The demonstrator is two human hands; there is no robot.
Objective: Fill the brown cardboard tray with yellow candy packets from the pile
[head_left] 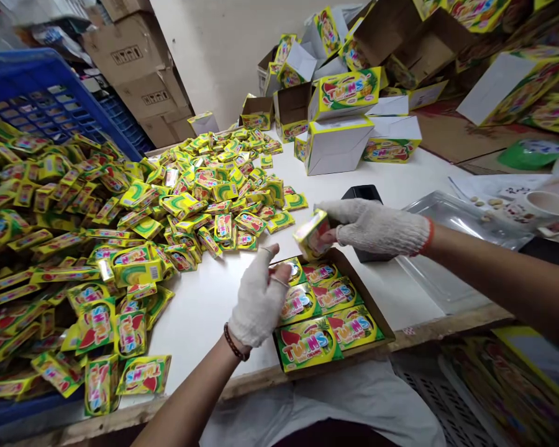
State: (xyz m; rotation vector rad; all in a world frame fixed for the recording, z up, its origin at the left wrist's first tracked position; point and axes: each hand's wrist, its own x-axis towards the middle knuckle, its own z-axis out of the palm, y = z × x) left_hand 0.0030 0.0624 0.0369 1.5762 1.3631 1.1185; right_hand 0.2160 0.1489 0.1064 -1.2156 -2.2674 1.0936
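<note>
Both hands wear white knitted gloves that leave some fingertips bare. My right hand (pixel 368 226) grips a small yellow-green candy pack (pixel 310 239), slightly blurred, above the far edge of an open display carton (pixel 368 285). Rows of flat "Twins" packs (pixel 310 343) lie inside that carton, faces up, at the table's front edge. Beside the carton's left side is my left hand (pixel 261 301), its thumb and fingers apart with nothing in them; its fingertips overlap the packs there, and whether they touch cannot be seen.
A large heap of loose candy packs (pixel 214 192) spreads over the left, reaching a blue crate (pixel 51 93). Display cartons (pixel 340 146) stand stacked at the back. At right are a black object (pixel 363 195), a clear plastic tray (pixel 440 208) and a white mug (pixel 547 208).
</note>
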